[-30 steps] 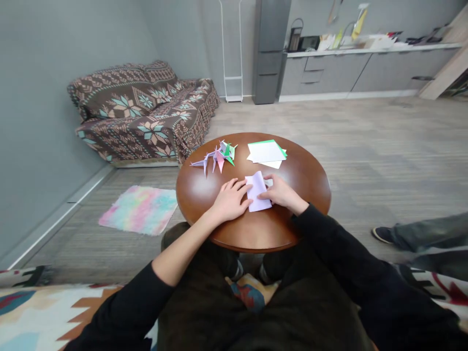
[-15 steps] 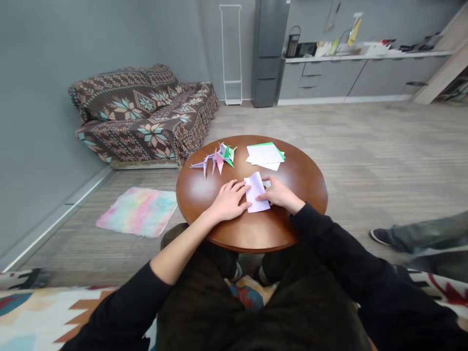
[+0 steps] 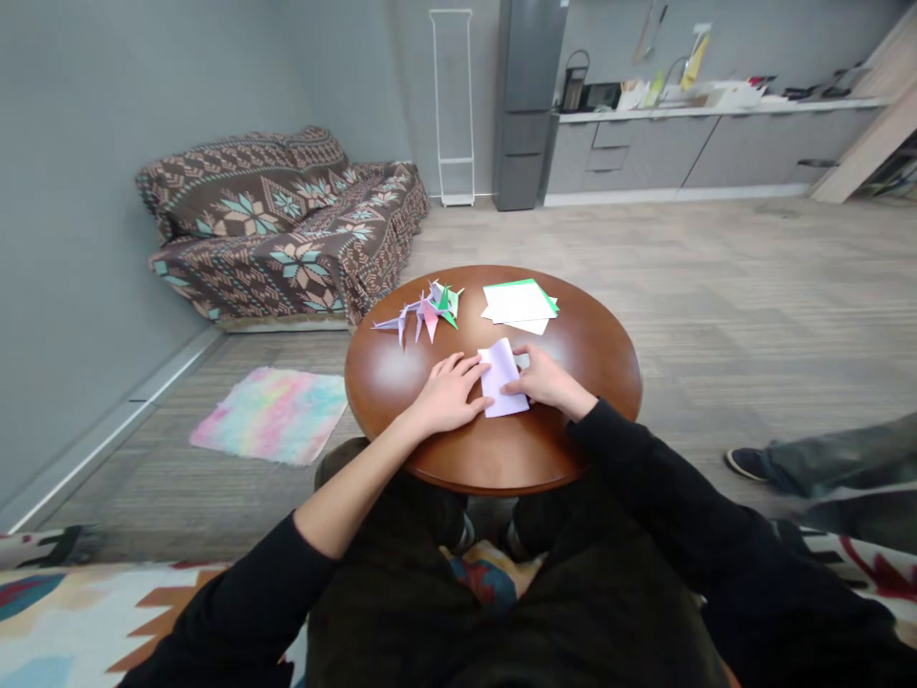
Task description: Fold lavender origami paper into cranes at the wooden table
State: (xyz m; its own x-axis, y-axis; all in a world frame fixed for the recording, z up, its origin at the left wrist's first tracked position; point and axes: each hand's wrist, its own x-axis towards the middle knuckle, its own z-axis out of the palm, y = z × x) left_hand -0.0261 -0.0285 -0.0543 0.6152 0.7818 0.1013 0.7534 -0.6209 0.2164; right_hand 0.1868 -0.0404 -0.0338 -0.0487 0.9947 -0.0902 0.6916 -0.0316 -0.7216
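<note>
A folded sheet of lilac paper [image 3: 503, 384] lies near the middle of the round brown table [image 3: 401, 411], its far edge curling up. My left hand [image 3: 451, 392] rests flat at the paper's left side, fingers spread, thumb and fingertips touching its edge. On the right edge, my right hand [image 3: 544, 375] pinches the paper between thumb and fingers. Beyond my left hand sit several folded paper cranes [image 3: 430, 308] in lilac, pink, green and white. A stack of loose paper sheets [image 3: 520, 302], white and green, lies beyond my right hand.
A patterned sofa [image 3: 287, 225] stands at the far left, with a fluffy pastel rug [image 3: 270, 413] on the floor before it. Kitchen cabinets [image 3: 645, 153] and a grey fridge [image 3: 521, 105] line the back wall. Another person's leg [image 3: 838, 459] shows at the right.
</note>
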